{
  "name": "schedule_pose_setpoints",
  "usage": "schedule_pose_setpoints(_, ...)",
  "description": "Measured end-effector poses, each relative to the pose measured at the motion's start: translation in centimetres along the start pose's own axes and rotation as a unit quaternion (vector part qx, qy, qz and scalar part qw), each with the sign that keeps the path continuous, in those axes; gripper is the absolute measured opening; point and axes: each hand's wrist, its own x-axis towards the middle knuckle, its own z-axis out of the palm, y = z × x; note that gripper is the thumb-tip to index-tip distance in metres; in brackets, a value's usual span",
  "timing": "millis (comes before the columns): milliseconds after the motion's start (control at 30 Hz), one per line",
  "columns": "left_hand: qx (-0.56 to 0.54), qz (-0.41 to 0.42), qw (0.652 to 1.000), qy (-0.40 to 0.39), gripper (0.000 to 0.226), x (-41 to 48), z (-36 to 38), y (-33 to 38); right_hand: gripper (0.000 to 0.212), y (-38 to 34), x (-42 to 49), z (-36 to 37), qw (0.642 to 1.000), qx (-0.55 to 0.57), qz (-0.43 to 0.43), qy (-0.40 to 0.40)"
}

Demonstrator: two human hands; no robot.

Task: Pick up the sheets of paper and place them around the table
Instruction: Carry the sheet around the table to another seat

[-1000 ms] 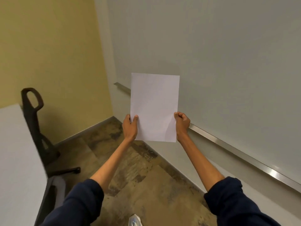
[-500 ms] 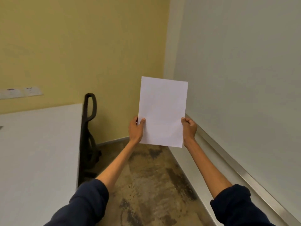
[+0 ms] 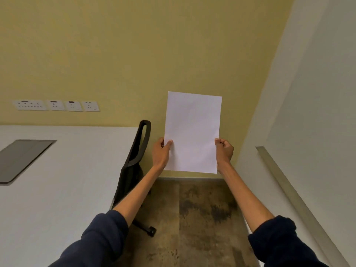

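Paper [image 3: 192, 130]: being held upright in the air before the yellow wall [image 3: 134, 54], right of the table and above the floor; whether one sheet or several cannot be told.
Left hand [image 3: 160, 153]: the paper's left edge is being pinched low down, the thumb lying on the near face, the fingers hidden behind.
Right hand [image 3: 224, 151]: the right edge is being gripped at the same height by curled fingers.
Table [image 3: 67, 180]: white, being seen at the left, apart from the paper; a dark panel [image 3: 23, 158] is being shown in its far left part.
Chair [image 3: 134, 160]: black, being seen at the table's right edge, its back just left of the left hand; it is standing between paper and table.
Sockets [image 3: 57, 105]: a row is being shown on the yellow wall, above the table.
Ledge [image 3: 289, 189]: being seen along the white wall at the right.
Floor [image 3: 192, 218]: mottled brown, being seen below the paper.
Sleeves [image 3: 102, 237]: dark blue, being worn on both arms.
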Motion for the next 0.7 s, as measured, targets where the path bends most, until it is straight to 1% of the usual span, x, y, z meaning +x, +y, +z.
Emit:
schedule_pose_setpoints(133,-0.017,-0.012,0.998,0.06,0.023,6.7,0.2,-0.4,0.006,-0.8,6.8,6.8,0.998,-0.006,-0.011,-0.059)
schedule_pose_setpoints(233,-0.012,-0.029,0.994,0.108,0.018,10.2,-1.0,-1.6,0.008,-0.2,9.7,12.2,0.994,-0.012,-0.004,-0.108)
schedule_pose_setpoints(333,-0.012,-0.048,0.984,0.168,0.028,14.1,-2.8,-2.5,0.006,0.6,11.9,17.9,0.987,-0.021,0.0,-0.158)
schedule_pose_setpoints(433,-0.001,-0.055,0.977,0.208,0.034,17.5,-4.8,-4.0,0.004,1.8,13.3,23.3,0.978,-0.021,0.013,-0.206)
schedule_pose_setpoints(533,0.003,-0.066,0.963,0.26,0.038,21.2,-7.4,-6.0,0.005,3.1,14.5,29.9,0.967,-0.031,0.019,-0.254)
schedule_pose_setpoints(700,0.0,-0.106,0.926,0.363,0.032,26.6,-12.3,-9.8,0.013,5.8,14.8,41.2,0.937,-0.056,0.04,-0.342)
